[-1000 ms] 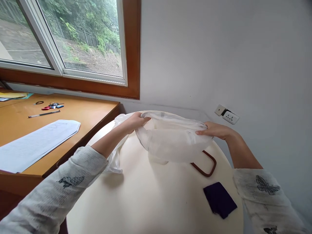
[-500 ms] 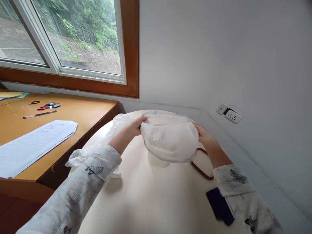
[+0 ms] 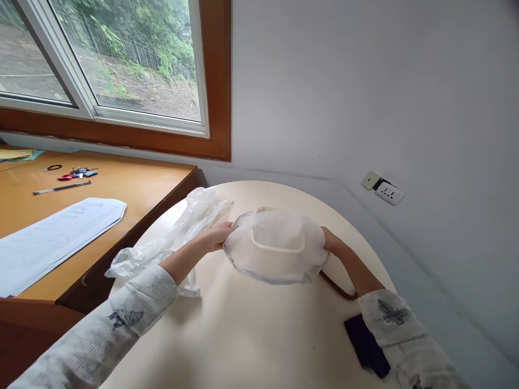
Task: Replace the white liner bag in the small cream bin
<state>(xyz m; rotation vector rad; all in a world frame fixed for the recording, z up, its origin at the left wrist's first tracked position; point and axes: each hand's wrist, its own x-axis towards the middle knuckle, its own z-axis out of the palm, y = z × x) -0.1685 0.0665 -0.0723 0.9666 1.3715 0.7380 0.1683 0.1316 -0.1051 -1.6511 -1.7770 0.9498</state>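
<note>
A thin, translucent white plastic bag (image 3: 279, 265) is spread wide over a pale container standing on the round table. The curved rim of the container (image 3: 279, 249) shows faintly through the film; its body is mostly hidden. My left hand (image 3: 221, 236) pinches the bag's left edge. On the opposite side my right hand (image 3: 330, 240) grips the right edge, its fingertips partly behind the film. The bag's greyish lower edge hangs in a curve toward me.
A crumpled clear plastic bag (image 3: 190, 227) lies on the round table (image 3: 251, 335) at left. Near my right forearm are a brown loop (image 3: 338, 286) and a dark purple cloth (image 3: 367, 346). The wooden desk (image 3: 133, 178) bears papers (image 3: 65, 237), a pen (image 3: 60, 188) and keys (image 3: 81, 173).
Both hands have come down and nearer with the bag, uncovering the table's far edge. The bag now lies over the container, whose rim shows through.
</note>
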